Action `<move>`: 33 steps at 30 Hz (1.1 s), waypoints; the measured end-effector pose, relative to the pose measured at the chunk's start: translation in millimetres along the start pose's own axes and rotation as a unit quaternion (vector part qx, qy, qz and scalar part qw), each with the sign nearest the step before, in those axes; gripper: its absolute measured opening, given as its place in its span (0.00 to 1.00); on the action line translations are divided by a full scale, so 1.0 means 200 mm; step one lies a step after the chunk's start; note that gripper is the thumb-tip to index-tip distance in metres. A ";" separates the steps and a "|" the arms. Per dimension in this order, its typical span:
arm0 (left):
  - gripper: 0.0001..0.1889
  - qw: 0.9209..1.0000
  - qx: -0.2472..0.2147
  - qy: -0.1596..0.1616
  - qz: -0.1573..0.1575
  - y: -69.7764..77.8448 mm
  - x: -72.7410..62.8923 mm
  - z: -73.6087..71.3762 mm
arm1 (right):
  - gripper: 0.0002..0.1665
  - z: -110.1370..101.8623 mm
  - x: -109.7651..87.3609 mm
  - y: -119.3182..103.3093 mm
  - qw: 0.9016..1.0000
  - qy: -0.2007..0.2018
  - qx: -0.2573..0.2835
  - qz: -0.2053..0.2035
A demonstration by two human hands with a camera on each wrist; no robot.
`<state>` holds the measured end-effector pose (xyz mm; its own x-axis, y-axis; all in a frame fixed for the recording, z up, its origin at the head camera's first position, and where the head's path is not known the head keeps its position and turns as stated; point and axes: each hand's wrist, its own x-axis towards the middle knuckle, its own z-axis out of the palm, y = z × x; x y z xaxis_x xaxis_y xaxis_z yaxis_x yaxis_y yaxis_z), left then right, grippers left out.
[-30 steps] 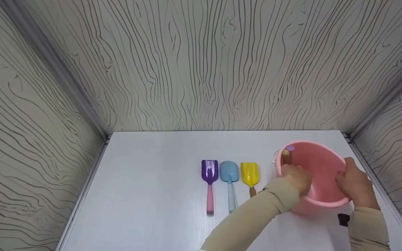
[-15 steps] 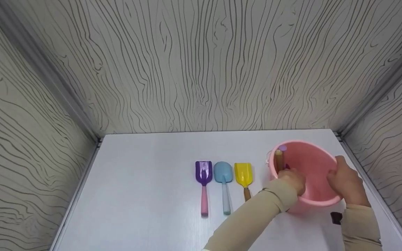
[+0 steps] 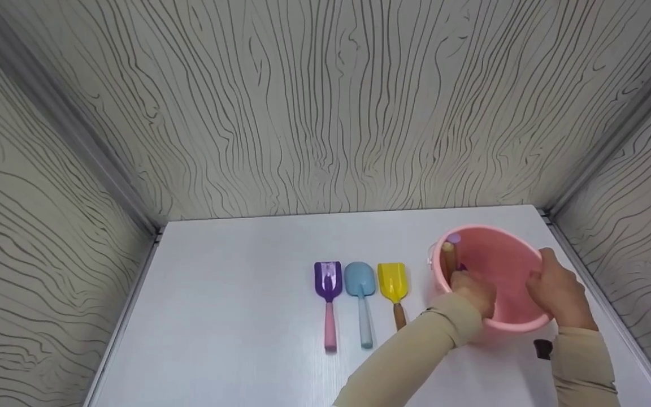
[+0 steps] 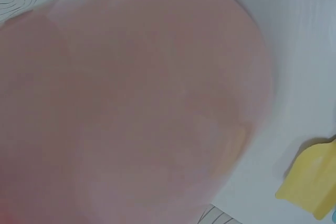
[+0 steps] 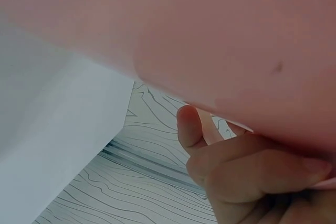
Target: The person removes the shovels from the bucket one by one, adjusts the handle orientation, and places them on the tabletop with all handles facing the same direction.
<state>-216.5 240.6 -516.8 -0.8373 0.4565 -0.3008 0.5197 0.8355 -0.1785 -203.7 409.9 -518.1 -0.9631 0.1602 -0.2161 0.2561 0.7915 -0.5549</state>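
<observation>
A pink bucket (image 3: 500,257) leans with its mouth tipped toward me at the right of the table. My right hand (image 3: 560,291) grips its right rim, thumb inside; curled fingers of the right hand (image 5: 252,171) show under the pink wall. My left hand (image 3: 475,294) reaches down into the bucket, its fingers hidden, so I cannot tell what it holds. By it, against the left inner wall, stand a brown handle (image 3: 448,260) and a lilac handle end (image 3: 454,238), with a bit of purple below. Only the bucket's outside fills most of the left wrist view.
Left of the bucket, three toy shovels lie in a row: a purple one with a pink handle (image 3: 328,282), a light blue one (image 3: 360,280) and a yellow one with a brown handle (image 3: 393,282). A small dark piece (image 3: 543,349) lies near the right sleeve. Wood-grain panels (image 3: 325,113) enclose the table.
The head view has shifted, moving everything a little left in it. More of the brown handle and a bit of purple show beside my left hand. My right hand keeps its grip on the rim.
</observation>
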 end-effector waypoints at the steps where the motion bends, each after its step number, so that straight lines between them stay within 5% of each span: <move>1: 0.08 1.000 0.006 -0.004 0.000 0.00 0.00 0.00 | 0.30 0.00 0.00 0.00 1.000 -0.002 0.002 0.000; 8: 0.08 0.999 0.035 -0.014 -0.006 -0.01 -0.01 0.00 | 0.30 0.04 0.00 -0.01 1.000 -0.003 0.006 -0.001; 15: 0.10 0.997 0.079 0.010 0.020 -0.04 -0.03 -0.03 | 0.30 0.02 -0.01 -0.01 1.000 -0.004 0.008 0.007; 22: 0.09 0.999 0.036 0.005 0.027 -0.06 -0.05 -0.07 | 0.29 0.01 -0.01 -0.01 1.000 0.010 -0.007 -0.005; 33: 0.07 0.998 -0.040 0.038 0.027 -0.13 -0.07 -0.11 | 0.31 -0.01 0.00 -0.01 1.000 -0.002 -0.003 0.010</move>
<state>-221.4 218.5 -487.9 -0.8204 0.5210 -0.2358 0.5519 0.8293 -0.0877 -203.5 408.2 -515.6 -0.9577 0.1726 -0.2303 0.2740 0.7918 -0.5459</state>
